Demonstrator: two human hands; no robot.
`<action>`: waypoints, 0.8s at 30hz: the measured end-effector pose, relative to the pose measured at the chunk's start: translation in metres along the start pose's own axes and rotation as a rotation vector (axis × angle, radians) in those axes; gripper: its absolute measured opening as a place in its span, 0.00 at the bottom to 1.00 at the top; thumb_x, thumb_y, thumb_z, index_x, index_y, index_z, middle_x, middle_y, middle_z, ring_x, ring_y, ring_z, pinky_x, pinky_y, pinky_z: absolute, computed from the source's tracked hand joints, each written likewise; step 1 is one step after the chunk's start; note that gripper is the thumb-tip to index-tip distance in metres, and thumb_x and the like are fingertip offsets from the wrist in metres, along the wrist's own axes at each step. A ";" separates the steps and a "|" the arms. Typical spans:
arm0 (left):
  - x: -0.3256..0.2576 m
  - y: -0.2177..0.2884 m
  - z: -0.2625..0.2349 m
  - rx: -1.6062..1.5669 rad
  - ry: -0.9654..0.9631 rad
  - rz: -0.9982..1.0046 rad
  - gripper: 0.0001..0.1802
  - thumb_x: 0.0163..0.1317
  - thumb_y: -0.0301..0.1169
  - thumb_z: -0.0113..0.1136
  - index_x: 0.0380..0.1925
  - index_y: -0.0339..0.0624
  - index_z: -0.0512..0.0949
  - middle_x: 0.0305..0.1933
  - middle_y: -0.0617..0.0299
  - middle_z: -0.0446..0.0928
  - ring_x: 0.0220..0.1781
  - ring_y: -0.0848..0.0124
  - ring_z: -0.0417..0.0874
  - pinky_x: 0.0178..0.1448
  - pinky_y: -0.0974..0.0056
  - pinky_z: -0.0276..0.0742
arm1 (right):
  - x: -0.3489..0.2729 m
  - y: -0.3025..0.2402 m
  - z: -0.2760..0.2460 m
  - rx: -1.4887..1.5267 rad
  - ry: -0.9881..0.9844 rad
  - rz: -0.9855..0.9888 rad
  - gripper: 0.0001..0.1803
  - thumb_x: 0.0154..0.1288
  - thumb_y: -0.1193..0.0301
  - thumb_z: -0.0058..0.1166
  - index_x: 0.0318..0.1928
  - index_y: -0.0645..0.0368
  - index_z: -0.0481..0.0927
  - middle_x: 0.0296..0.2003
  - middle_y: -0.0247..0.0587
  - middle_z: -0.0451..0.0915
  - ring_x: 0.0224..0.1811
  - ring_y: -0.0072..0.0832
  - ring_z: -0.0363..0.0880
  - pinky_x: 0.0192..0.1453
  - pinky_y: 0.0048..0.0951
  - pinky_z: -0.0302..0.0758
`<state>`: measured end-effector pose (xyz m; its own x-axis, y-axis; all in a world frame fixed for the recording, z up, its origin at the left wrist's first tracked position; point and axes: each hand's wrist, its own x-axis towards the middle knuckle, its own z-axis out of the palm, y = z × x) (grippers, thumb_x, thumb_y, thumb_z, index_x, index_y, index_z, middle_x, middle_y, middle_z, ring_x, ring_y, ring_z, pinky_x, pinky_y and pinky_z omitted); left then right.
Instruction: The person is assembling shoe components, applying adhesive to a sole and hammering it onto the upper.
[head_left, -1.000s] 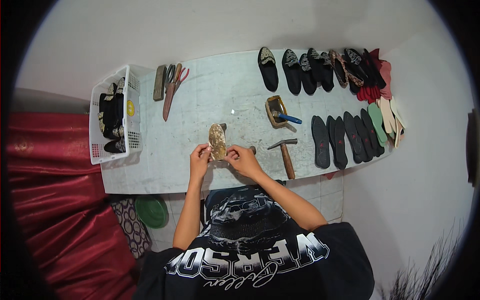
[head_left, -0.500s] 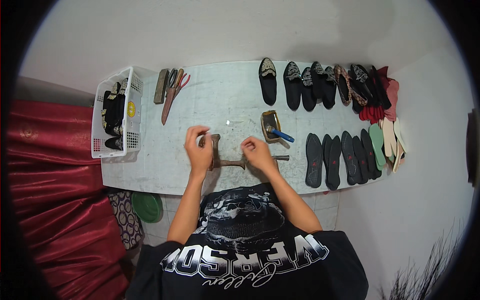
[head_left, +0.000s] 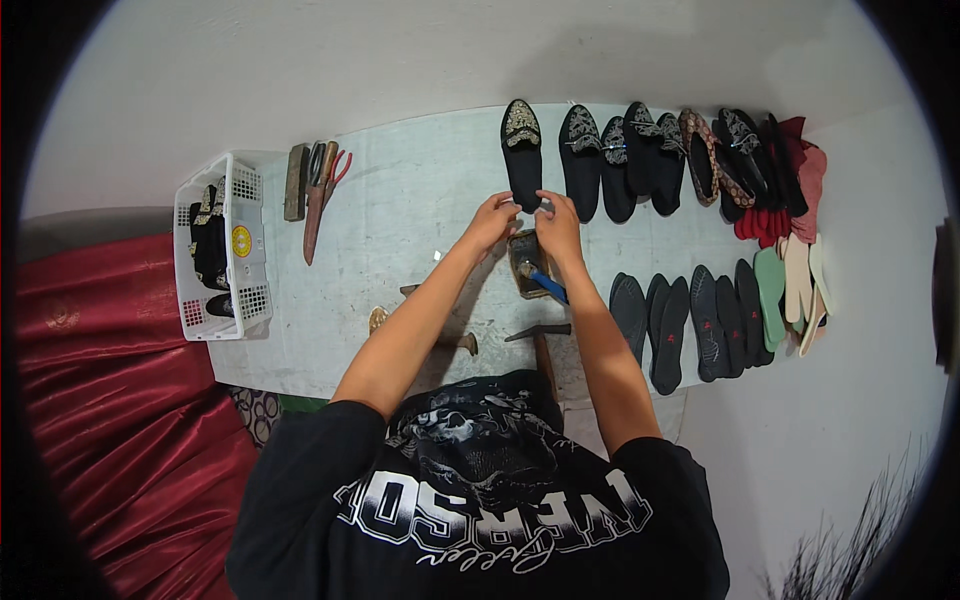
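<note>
Reaching across a pale worktable [head_left: 400, 200] toward a black slipper [head_left: 521, 155] with a gold-embroidered toe, leftmost of a row at the far edge. Both hands meeting at its heel end: left hand [head_left: 492, 219] with fingers curled against the heel's left side, right hand [head_left: 556, 220] pinching the heel's right side. Grip narrow on both sides, closed on the slipper's heel; slipper lying flat, toe pointing away, sole on the table.

Just beside it to the right, more dark slippers [head_left: 640, 160] side by side, some with metal trim, then patterned brown ones [head_left: 705, 155], ending in a red stack [head_left: 790, 195] near the table's right end.

Directly below the hands, a small brass-coloured tin [head_left: 524, 262] with a blue-handled tool [head_left: 548, 285] resting in it. Nearer the body, a hammer [head_left: 540, 340] lying on the table, partly hidden by the right forearm. Under the left forearm, a gold-patterned piece [head_left: 377, 320], largely covered.

To the right, a row of black insoles [head_left: 690, 320] lying flat, followed by green and pale ones [head_left: 790, 285].

At far left, a white plastic basket [head_left: 245, 300] holding dark items; beside it a dark block [head_left: 296, 182], pliers with red handles [head_left: 335, 170] and a long brown tool [head_left: 313, 220]. Red cloth [head_left: 110, 400] below left of the table.
</note>
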<state>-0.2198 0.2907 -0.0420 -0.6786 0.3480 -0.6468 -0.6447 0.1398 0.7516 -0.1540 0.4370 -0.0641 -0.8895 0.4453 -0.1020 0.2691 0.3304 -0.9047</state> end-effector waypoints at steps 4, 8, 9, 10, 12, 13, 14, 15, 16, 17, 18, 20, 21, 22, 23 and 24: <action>0.026 -0.014 0.001 -0.017 0.062 -0.094 0.38 0.71 0.39 0.63 0.77 0.42 0.61 0.70 0.51 0.72 0.63 0.67 0.77 0.56 0.64 0.80 | 0.029 0.023 0.021 -0.071 0.184 0.020 0.21 0.64 0.69 0.65 0.57 0.59 0.82 0.50 0.51 0.85 0.48 0.43 0.87 0.54 0.40 0.81; 0.031 -0.019 -0.003 -0.090 0.060 -0.067 0.38 0.72 0.41 0.61 0.77 0.41 0.61 0.71 0.50 0.72 0.62 0.66 0.78 0.56 0.64 0.79 | 0.043 0.021 0.021 -0.064 -0.005 0.163 0.22 0.63 0.65 0.64 0.55 0.62 0.81 0.49 0.54 0.84 0.51 0.49 0.85 0.56 0.44 0.80; 0.033 -0.017 -0.003 -0.104 0.055 -0.074 0.38 0.72 0.41 0.63 0.77 0.41 0.61 0.70 0.51 0.73 0.61 0.67 0.78 0.56 0.63 0.79 | 0.046 0.018 0.020 -0.097 -0.009 0.146 0.22 0.62 0.66 0.64 0.54 0.63 0.81 0.47 0.54 0.85 0.50 0.48 0.86 0.56 0.44 0.80; 0.033 -0.015 -0.005 -0.119 0.050 -0.078 0.39 0.71 0.42 0.64 0.77 0.41 0.61 0.68 0.51 0.74 0.61 0.68 0.78 0.56 0.62 0.79 | 0.048 0.014 0.019 -0.131 -0.013 0.127 0.21 0.60 0.66 0.64 0.53 0.63 0.81 0.45 0.54 0.86 0.50 0.47 0.86 0.56 0.43 0.80; 0.027 -0.008 -0.009 -0.121 0.059 -0.055 0.40 0.71 0.42 0.65 0.76 0.37 0.61 0.66 0.52 0.75 0.61 0.66 0.79 0.57 0.62 0.79 | 0.045 0.003 0.018 -0.116 -0.034 0.145 0.21 0.60 0.68 0.63 0.52 0.64 0.80 0.44 0.54 0.86 0.49 0.47 0.86 0.55 0.43 0.80; 0.022 -0.003 -0.010 -0.118 0.064 -0.035 0.40 0.72 0.42 0.66 0.75 0.34 0.61 0.64 0.52 0.76 0.60 0.64 0.81 0.58 0.63 0.79 | 0.042 -0.005 0.017 -0.098 -0.050 0.168 0.20 0.59 0.69 0.62 0.51 0.64 0.80 0.44 0.54 0.86 0.48 0.47 0.86 0.55 0.43 0.80; 0.015 0.001 -0.011 -0.122 0.066 -0.029 0.40 0.72 0.42 0.66 0.75 0.34 0.61 0.64 0.52 0.76 0.60 0.64 0.81 0.58 0.63 0.79 | 0.037 -0.012 0.016 -0.101 -0.052 0.161 0.20 0.59 0.69 0.62 0.51 0.64 0.80 0.44 0.54 0.86 0.48 0.47 0.86 0.55 0.43 0.80; 0.006 0.007 -0.010 -0.080 0.106 -0.007 0.41 0.67 0.42 0.71 0.72 0.32 0.64 0.57 0.55 0.79 0.54 0.67 0.83 0.52 0.65 0.80 | 0.027 -0.022 0.011 -0.068 -0.031 0.107 0.20 0.59 0.69 0.62 0.51 0.64 0.80 0.43 0.53 0.86 0.46 0.47 0.87 0.53 0.41 0.81; -0.005 0.014 -0.011 -0.043 0.154 0.018 0.42 0.62 0.42 0.76 0.69 0.31 0.68 0.51 0.57 0.83 0.48 0.70 0.85 0.46 0.67 0.81 | 0.017 -0.034 0.009 -0.034 -0.018 0.046 0.19 0.59 0.70 0.62 0.50 0.65 0.80 0.42 0.51 0.86 0.44 0.46 0.87 0.51 0.40 0.81; -0.019 0.019 -0.011 -0.048 0.158 0.026 0.42 0.62 0.42 0.76 0.69 0.31 0.68 0.51 0.57 0.83 0.48 0.70 0.85 0.46 0.67 0.81 | 0.004 -0.046 0.008 -0.035 -0.020 0.037 0.19 0.59 0.70 0.62 0.50 0.65 0.80 0.42 0.51 0.86 0.44 0.46 0.87 0.51 0.40 0.81; -0.037 0.027 -0.008 -0.056 0.119 0.053 0.39 0.64 0.42 0.75 0.67 0.32 0.69 0.54 0.54 0.81 0.52 0.68 0.85 0.51 0.65 0.83 | -0.012 -0.062 0.003 0.019 -0.036 0.045 0.18 0.59 0.71 0.62 0.49 0.65 0.79 0.41 0.50 0.86 0.42 0.43 0.88 0.48 0.38 0.81; -0.056 0.021 -0.019 -0.127 0.042 0.164 0.30 0.65 0.37 0.73 0.61 0.34 0.73 0.53 0.52 0.82 0.55 0.68 0.85 0.57 0.61 0.84 | -0.044 -0.091 0.002 0.169 -0.111 0.067 0.17 0.60 0.74 0.60 0.49 0.65 0.78 0.38 0.45 0.85 0.38 0.33 0.88 0.44 0.32 0.80; -0.067 0.021 -0.020 -0.131 0.036 0.173 0.30 0.65 0.37 0.73 0.61 0.34 0.73 0.53 0.52 0.82 0.55 0.68 0.85 0.57 0.61 0.84 | -0.063 -0.100 -0.004 0.258 -0.144 0.095 0.16 0.61 0.76 0.59 0.50 0.65 0.77 0.36 0.43 0.85 0.37 0.27 0.87 0.42 0.28 0.80; -0.082 0.019 -0.025 -0.174 -0.065 0.214 0.30 0.65 0.35 0.72 0.61 0.33 0.73 0.53 0.53 0.83 0.56 0.68 0.85 0.58 0.61 0.84 | -0.080 -0.105 -0.008 0.397 -0.187 0.135 0.19 0.62 0.83 0.57 0.54 0.65 0.76 0.42 0.42 0.84 0.41 0.21 0.85 0.43 0.24 0.80; -0.097 0.016 -0.029 -0.214 -0.167 0.254 0.29 0.65 0.34 0.72 0.61 0.33 0.73 0.53 0.53 0.83 0.57 0.68 0.85 0.60 0.61 0.83 | -0.097 -0.104 -0.011 0.392 -0.192 0.129 0.19 0.62 0.83 0.57 0.54 0.65 0.76 0.42 0.42 0.84 0.41 0.21 0.85 0.43 0.24 0.80; -0.119 0.019 -0.027 -0.215 -0.285 0.303 0.29 0.64 0.31 0.70 0.62 0.32 0.73 0.56 0.53 0.83 0.57 0.66 0.85 0.64 0.59 0.81 | -0.114 -0.101 -0.014 0.498 -0.186 0.071 0.20 0.61 0.85 0.56 0.55 0.65 0.75 0.45 0.42 0.82 0.43 0.22 0.85 0.45 0.23 0.80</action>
<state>-0.1611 0.2271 0.0458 -0.7430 0.5888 -0.3183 -0.5112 -0.1923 0.8377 -0.0746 0.3651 0.0445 -0.9380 0.2824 -0.2011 0.1639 -0.1499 -0.9750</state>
